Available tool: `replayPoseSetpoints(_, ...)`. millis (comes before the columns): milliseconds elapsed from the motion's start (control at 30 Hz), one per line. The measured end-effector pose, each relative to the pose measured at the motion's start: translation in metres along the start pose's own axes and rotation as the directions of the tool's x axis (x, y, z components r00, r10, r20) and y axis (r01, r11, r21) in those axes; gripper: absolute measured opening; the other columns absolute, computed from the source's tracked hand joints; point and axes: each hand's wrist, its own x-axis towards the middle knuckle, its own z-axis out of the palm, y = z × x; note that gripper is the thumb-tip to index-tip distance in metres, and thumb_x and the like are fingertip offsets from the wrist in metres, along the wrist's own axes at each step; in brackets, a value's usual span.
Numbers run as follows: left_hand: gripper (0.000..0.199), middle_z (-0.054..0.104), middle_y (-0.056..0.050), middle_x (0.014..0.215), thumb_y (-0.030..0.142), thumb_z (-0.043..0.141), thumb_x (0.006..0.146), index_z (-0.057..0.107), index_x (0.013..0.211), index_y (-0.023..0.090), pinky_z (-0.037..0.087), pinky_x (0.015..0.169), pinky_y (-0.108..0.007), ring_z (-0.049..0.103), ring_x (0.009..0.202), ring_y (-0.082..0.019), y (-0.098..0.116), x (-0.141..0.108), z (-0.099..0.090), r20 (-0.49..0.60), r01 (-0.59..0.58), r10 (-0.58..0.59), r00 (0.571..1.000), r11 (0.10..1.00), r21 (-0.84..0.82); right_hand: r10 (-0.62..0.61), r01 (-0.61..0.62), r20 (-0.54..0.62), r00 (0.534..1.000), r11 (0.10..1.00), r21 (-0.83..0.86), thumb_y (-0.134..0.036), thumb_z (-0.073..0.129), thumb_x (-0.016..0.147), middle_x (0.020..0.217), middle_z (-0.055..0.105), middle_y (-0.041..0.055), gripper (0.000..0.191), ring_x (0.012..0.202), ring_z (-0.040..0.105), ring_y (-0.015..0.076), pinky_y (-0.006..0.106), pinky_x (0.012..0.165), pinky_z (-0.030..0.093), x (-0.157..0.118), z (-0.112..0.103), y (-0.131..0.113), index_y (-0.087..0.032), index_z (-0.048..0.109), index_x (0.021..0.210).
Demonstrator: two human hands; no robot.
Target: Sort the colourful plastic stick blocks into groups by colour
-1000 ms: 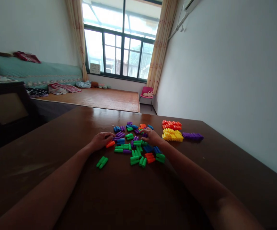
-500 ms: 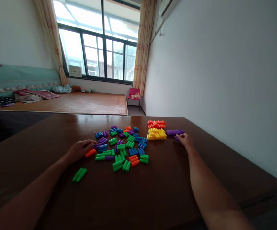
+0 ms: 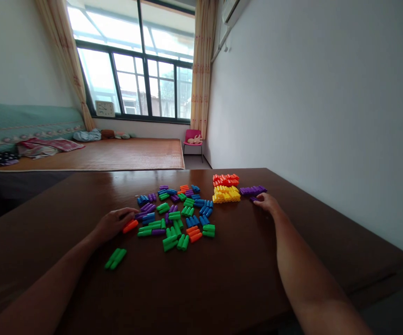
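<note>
Dial centred on the loose plastic pieces, 12 o'clock pointing away from the person. Right hand lies at 3 o'clock, thumb and fingers pinching a purple piece at the table surface. That piece sits just off the 6 o'clock side of the purple row. Yellow stack stands at the row's 9 o'clock end, between it and the loose pieces, a barrier on the straight line across; orange-red stack lies just beyond the yellow at its 12. Left hand rests at 9 o'clock, fingers bent and close together, beside an orange piece; cannot tell whether it grips anything. Loose pieces, in green, blue, purple and orange, fill the ground between the hands. Green piece lies apart at 8 o'clock. Surface: brown table. Beyond it, bed at 11 and pink chair with a soft toy just past 12; pale wall along the 2 to 3 o'clock side.
</note>
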Motion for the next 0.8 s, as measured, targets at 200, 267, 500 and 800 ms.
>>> replayPoseSetpoints(200,0.052,0.075,-0.003,0.095,0.06,0.051,0.079,0.073,0.104,0.02,0.049,0.079,-0.027,0.067,0.089,-0.024,0.003,-0.004,0.0,0.009,-0.041,0.041,0.999,0.999,-0.018,-0.01,0.005,-0.066,0.998,0.997,-0.078,-0.051,0.071,0.068,0.094,0.073,0.0063,0.035,0.084,0.067,0.0225,0.03,0.07,0.048,-0.009,0.008,-0.013,-0.023,0.068,0.089)
replayPoseSetpoints(267,0.053,0.075,-0.004,0.094,0.059,0.049,0.08,0.073,0.104,0.019,0.049,0.079,-0.027,0.067,0.088,-0.024,0.006,-0.006,-0.001,0.005,-0.049,0.049,0.999,0.999,-0.02,-0.005,-0.001,-0.088,0.996,0.998,-0.067,-0.057,0.07,0.067,0.09,0.073,0.0071,0.041,0.081,0.067,0.0235,0.032,0.068,0.047,-0.01,0.007,-0.013,-0.023,0.069,0.088)
replayPoseSetpoints(500,0.058,0.072,-0.005,0.079,0.062,0.043,0.083,0.073,0.102,0.016,0.048,0.067,-0.027,0.064,0.072,-0.02,0.006,-0.006,0.002,-0.04,-0.029,0.027,0.999,0.997,-0.069,-0.08,0.145,-0.489,0.868,0.985,0.095,-0.063,0.041,0.085,0.089,0.07,0.0149,0.054,0.077,0.063,0.0248,0.036,0.073,0.047,-0.01,-0.004,-0.047,-0.015,0.065,0.094)
replayPoseSetpoints(800,0.054,0.069,-0.003,0.074,0.058,0.042,0.086,0.074,0.097,0.016,0.046,0.061,-0.026,0.06,0.066,-0.018,0.002,-0.005,0.007,-0.041,-0.048,0.044,0.998,0.994,-0.094,-0.789,0.729,0.104,0.606,0.603,0.325,-0.031,0.052,0.089,0.107,0.068,0.0074,0.023,0.093,0.064,0.0207,0.036,0.085,0.05,-0.085,0.075,-0.221,-0.023,0.067,0.103)
